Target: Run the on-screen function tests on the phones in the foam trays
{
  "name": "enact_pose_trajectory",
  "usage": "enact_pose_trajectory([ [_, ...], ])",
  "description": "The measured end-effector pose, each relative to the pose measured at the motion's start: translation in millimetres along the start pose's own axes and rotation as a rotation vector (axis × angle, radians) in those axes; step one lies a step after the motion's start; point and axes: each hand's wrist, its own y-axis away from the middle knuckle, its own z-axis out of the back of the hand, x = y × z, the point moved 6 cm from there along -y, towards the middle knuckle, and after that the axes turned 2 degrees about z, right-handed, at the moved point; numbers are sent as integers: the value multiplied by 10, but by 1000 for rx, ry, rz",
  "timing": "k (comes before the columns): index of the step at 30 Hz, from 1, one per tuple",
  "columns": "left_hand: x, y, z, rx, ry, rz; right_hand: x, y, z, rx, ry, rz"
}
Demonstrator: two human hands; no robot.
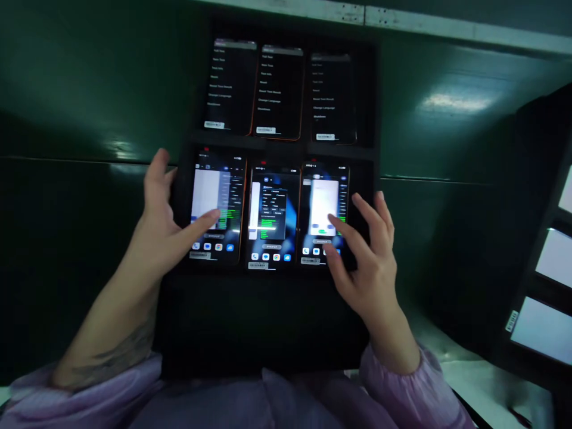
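A black tray [268, 292] holds two rows of three phones. My left hand [167, 223] is open, its thumb touching the lit screen of the near-left phone [218, 208] while the fingers rest at the tray's left edge. My right hand [366, 250] is open too, fingers spread, with the forefinger and thumb on the screen of the near-right phone [324, 208]. Untouched between them, the near-middle phone [273, 214] shows a bright screen. The far row's phones [279, 92] display dark menus with white text.
A dark green surface [80, 196] surrounds the tray. At the right edge stands another black rack [549, 286] with white-lit screens. A pale strip [447, 27] runs along the top. Pink sleeves [268, 399] fill the bottom of the view.
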Motion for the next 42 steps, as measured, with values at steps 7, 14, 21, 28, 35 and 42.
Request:
enact_pose_trajectory([
  [7,42,-30,32,-42,-78,126,8,2,-27,-7,8,-27],
  [14,8,-14,5,-25,-61,94,-22,0,14,-35,21,-60],
  [21,-57,31,19,-85,77,45,11,-3,-67,57,70,-23],
  [28,10,-3,32,-98,12,75,3,5,-57,60,43,-16],
  [35,-186,38,-60,-1,-261,-4,172,-69,-114,83,62,74],
  [42,-79,51,8,-54,82,87,474,-152,-336,226,31,112],
])
